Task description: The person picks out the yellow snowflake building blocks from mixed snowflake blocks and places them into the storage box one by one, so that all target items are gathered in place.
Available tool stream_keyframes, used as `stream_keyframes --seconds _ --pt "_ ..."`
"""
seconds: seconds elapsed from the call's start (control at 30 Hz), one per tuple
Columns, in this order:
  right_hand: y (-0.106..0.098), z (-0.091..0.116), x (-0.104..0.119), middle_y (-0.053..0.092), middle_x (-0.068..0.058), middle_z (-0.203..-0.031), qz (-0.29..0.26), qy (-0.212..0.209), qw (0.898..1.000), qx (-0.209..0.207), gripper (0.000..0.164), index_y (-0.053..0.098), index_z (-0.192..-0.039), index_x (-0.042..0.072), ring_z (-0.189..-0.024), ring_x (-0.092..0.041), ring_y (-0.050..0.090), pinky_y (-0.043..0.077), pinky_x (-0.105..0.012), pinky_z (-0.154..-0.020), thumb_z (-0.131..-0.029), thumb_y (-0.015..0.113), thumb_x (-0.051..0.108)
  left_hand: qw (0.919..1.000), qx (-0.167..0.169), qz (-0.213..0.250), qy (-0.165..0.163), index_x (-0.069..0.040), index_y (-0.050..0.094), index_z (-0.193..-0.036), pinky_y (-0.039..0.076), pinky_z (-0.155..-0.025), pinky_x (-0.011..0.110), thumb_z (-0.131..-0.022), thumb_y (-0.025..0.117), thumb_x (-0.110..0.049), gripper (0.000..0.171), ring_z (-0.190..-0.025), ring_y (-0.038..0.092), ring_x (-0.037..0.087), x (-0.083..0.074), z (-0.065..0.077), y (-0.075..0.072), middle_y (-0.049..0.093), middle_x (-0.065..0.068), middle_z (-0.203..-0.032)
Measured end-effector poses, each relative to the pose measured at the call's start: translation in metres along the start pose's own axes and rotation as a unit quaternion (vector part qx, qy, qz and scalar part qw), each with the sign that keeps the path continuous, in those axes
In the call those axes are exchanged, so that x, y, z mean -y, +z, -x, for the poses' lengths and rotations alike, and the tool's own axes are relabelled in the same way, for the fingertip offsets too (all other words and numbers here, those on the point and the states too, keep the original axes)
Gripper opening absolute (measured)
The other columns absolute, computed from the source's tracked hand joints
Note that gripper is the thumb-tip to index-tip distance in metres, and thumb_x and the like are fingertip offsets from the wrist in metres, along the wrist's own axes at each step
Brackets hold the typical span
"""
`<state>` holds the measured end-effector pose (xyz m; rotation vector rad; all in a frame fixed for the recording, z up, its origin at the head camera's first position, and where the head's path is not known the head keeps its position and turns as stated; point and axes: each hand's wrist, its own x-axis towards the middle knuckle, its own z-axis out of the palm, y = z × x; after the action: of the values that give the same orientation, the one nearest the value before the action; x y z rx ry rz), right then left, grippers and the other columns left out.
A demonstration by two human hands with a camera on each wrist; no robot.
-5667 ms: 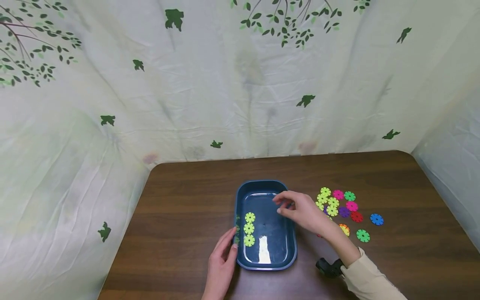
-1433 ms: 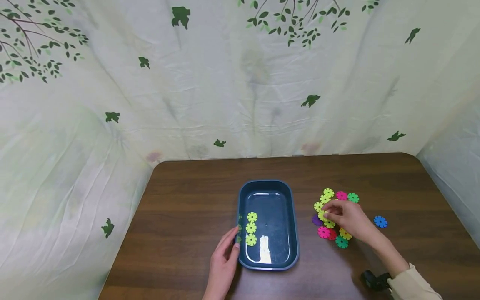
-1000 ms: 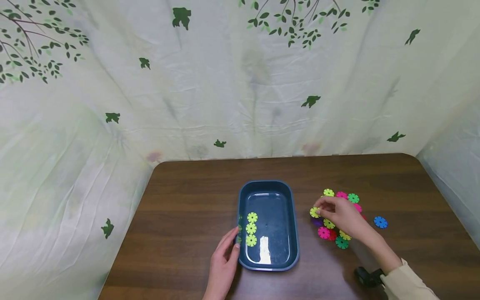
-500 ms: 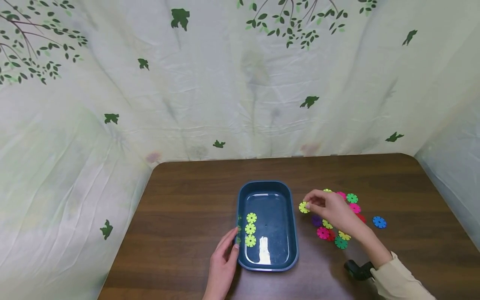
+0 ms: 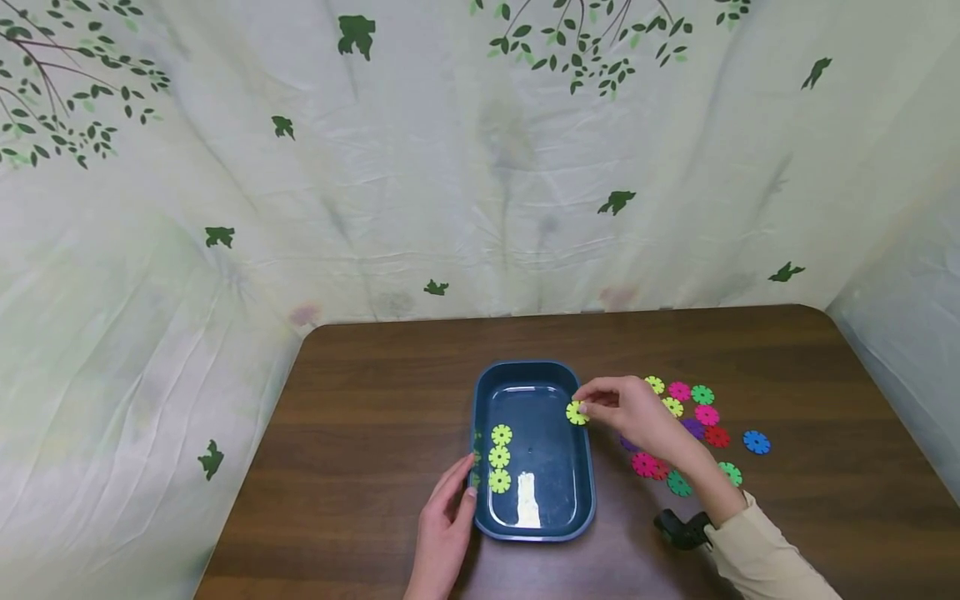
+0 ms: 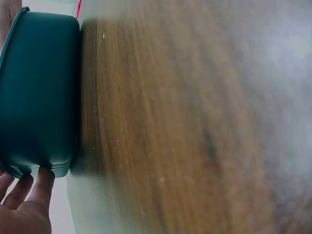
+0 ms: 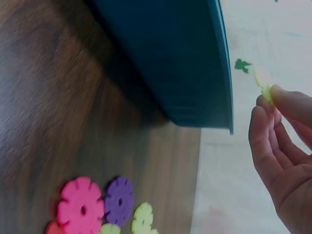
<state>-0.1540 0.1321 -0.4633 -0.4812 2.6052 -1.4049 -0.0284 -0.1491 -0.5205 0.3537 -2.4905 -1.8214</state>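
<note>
Disc (image 5: 576, 414): yellow-green, thin, flower-shaped, notched around edge.

The tray (image 5: 558, 504) is blue, rectangular, with rounded corners. It sits upright, long sides running away from the person; the left hand (image 5: 442, 529) touches its left wall. The disc (image 5: 574, 413) is yellow-green, with a notched edge. It is pinched between thumb and fingers of the right hand (image 5: 636, 412), raised above the tray's right rim. Three matching pieces (image 5: 499, 457) lie flat inside, in a column near the left wall.
</note>
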Motion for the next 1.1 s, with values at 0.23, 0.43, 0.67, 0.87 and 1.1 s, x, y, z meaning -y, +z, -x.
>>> stream_keyframes --seconds 0.23,0.43,0.67,0.87,1.1 --pt "0.006 -0.009 0.015 0.068 0.005 -0.087 0.010 0.003 1.000 0.014 0.015 0.076 -0.101 0.015 -0.076 -0.017 0.061 0.058 -0.026 -0.065 -0.086 0.077 0.014 1.0000 0.000 -0.006 0.005 -0.023 0.061 -0.135 0.043 -0.102 0.038 -0.097 0.059 -0.006 0.042 -0.130 0.049 0.020 0.002 -0.001 0.001 0.053 -0.002 -0.139" --pt "0.011 -0.018 0.024 0.067 0.005 -0.085 0.015 0.010 0.999 0.030 0.012 0.076 -0.099 0.015 -0.072 -0.017 0.059 0.056 -0.027 -0.062 -0.087 0.075 0.014 0.9999 0.000 -0.007 0.014 -0.022 0.061 -0.135 0.043 -0.103 0.038 -0.097 0.058 -0.004 0.042 -0.130 0.048 0.021 0.003 -0.001 0.001 0.053 0.000 -0.139" --pt "0.015 -0.030 0.036 0.063 0.003 -0.084 0.038 0.023 0.997 0.064 0.012 0.075 -0.100 0.015 -0.073 -0.018 0.056 0.054 -0.027 -0.061 -0.089 0.074 0.012 0.9999 0.000 -0.005 0.014 -0.024 0.061 -0.134 0.043 -0.103 0.038 -0.097 0.059 -0.004 0.043 -0.131 0.048 0.021 0.003 -0.001 0.001 0.053 -0.001 -0.139" --pt "0.017 -0.039 0.046 0.064 0.003 -0.084 0.042 0.033 0.994 0.098 0.010 0.075 -0.098 0.014 -0.072 -0.017 0.058 0.054 -0.028 -0.062 -0.089 0.072 0.010 0.9999 0.004 -0.007 0.006 -0.022 0.060 -0.136 0.042 -0.103 0.040 -0.098 0.059 -0.006 0.041 -0.131 0.048 0.022 0.002 -0.001 0.001 0.053 0.000 -0.140" --pt "0.024 -0.050 0.051 0.065 0.002 -0.080 0.039 0.023 0.993 0.110 0.010 0.075 -0.098 0.010 -0.067 -0.015 0.059 0.055 -0.028 -0.061 -0.090 0.070 0.006 1.0000 0.001 -0.008 0.003 -0.024 0.061 -0.135 0.043 -0.103 0.040 -0.097 0.059 -0.006 0.041 -0.131 0.048 0.022 0.001 -0.001 0.000 0.053 -0.001 -0.140"
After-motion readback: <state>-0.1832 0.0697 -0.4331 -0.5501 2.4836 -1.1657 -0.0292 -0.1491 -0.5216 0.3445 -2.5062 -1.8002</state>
